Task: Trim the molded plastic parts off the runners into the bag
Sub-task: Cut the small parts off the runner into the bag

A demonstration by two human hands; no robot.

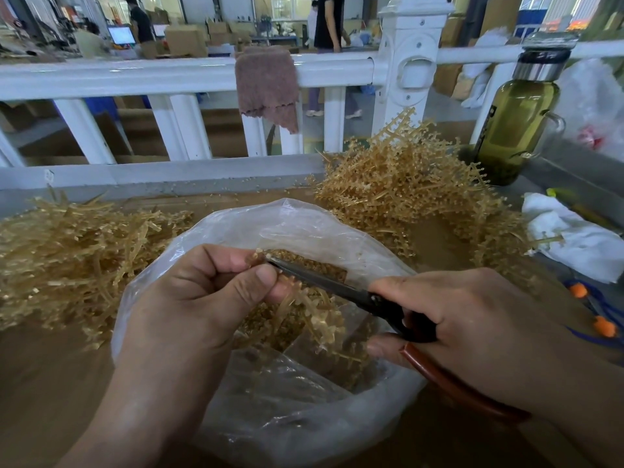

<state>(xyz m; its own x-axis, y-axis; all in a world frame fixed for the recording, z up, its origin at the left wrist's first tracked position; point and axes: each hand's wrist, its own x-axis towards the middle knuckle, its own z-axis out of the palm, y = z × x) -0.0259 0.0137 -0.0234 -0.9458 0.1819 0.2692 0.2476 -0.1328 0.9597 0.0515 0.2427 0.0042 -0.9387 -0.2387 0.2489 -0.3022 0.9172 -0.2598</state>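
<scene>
Head view: left grip [189,298] pinches a runner [314,315] over the open bag [297,221]; right grip [472,322] curled round scissors [331,285], blades at the runner's tip

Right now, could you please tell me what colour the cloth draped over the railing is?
Dusty pinkish-brown cloth, in the head view.

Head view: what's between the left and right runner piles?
The clear bag, with the left hand holding a runner and the right hand scissors over it; head view.
</scene>
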